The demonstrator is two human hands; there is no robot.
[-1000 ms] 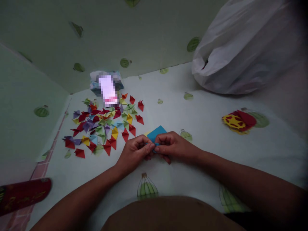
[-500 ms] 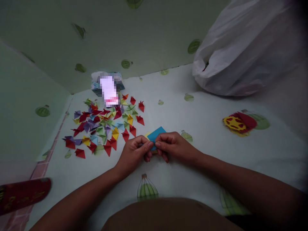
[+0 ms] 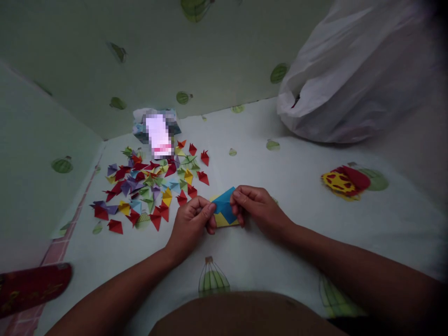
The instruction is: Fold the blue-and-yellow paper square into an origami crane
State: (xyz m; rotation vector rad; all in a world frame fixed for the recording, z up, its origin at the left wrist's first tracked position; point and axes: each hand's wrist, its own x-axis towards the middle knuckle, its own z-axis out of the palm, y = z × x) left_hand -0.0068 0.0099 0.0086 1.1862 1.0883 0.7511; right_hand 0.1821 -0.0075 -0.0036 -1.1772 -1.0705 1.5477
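Note:
Between my two hands is a blue sheet of origami paper (image 3: 224, 204), partly folded. My left hand (image 3: 196, 215) pinches its left edge between thumb and fingers. On its right side, my right hand (image 3: 254, 205) pinches the upper corner, the thumb towards me. Yellow paper (image 3: 226, 220) lies just under the blue sheet and shows along its lower edge and behind its left side. To the left spreads a pile of small folded paper pieces (image 3: 154, 186) in red, purple, green, yellow and blue.
A phone with a lit, blurred-out screen (image 3: 159, 135) leans on a box at the back. At the right stand a big white plastic bag (image 3: 325, 102) and a red and yellow cut-out item (image 3: 345, 182). A dark red object (image 3: 35, 287) juts in at the lower left.
My right hand has moved right and slightly up along the blue paper, away from my left hand. More of the blue sheet and the yellow paper beneath now shows.

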